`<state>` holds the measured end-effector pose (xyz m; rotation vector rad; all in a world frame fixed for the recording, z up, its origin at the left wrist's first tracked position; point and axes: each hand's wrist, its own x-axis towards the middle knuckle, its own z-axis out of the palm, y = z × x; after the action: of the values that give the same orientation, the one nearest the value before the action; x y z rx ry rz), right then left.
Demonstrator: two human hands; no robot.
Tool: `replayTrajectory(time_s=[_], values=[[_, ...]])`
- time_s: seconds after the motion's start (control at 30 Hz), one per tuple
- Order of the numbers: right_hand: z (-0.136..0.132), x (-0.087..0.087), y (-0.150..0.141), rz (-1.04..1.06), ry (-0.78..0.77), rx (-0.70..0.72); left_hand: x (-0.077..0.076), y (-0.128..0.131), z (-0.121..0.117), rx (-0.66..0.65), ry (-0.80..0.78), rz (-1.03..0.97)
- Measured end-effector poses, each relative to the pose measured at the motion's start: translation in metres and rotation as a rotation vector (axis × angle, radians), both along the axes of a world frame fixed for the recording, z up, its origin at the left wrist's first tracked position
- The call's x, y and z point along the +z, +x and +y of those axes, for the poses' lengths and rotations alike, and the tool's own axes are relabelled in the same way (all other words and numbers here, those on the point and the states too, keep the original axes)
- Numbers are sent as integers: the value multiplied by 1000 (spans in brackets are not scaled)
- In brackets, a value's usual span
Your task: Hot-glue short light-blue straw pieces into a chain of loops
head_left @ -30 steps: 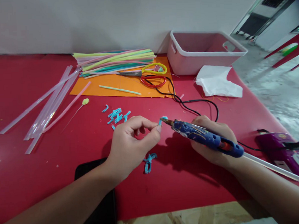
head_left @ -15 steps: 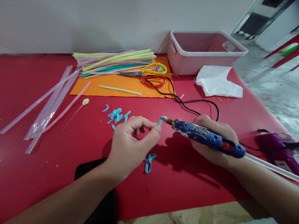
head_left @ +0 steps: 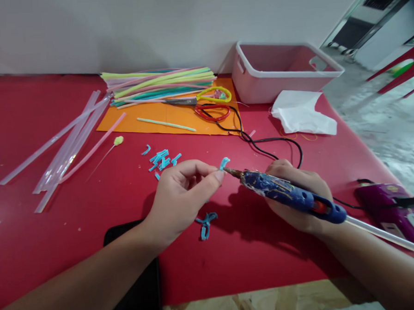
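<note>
Blue strip (head_left: 224, 163) is pinched by the left hand (head_left: 181, 198) and glue gun (head_left: 280, 187) gripped by the right hand (head_left: 300, 175), whose slip could scorch fingertips (head_left: 216, 176).

Left fingers (head_left: 210, 184) pinch blue strip (head_left: 224, 163); right fingers (head_left: 287, 170) grip glue gun (head_left: 281, 188).

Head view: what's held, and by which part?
Left hand: blue strip, pinched at its lower end. Right hand: glue gun, apparently by its hidden handle.
</note>
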<state>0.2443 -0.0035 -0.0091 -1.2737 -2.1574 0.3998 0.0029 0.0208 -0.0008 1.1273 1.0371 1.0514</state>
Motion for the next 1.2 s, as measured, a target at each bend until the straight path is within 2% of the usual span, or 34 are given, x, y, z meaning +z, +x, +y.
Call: replayTrajectory(time_s=[0.53, 0.83, 0.97, 1.07, 1.2], values=[[-1, 0, -1, -5, 8, -69, 4, 3, 1, -15, -2, 11], [-1, 6, -7, 26, 46, -63, 0, 0, 0, -51, 36, 116], [-3, 2, -6, 118, 82, -114, -1, -1, -5, 21, 161, 199], [-3, -2, -4, 156, 96, -31, -1, -1, -8, 109, 299, 279], [-1, -2, -5, 87, 103, 60, 0, 0, -7, 176, 463, 376]])
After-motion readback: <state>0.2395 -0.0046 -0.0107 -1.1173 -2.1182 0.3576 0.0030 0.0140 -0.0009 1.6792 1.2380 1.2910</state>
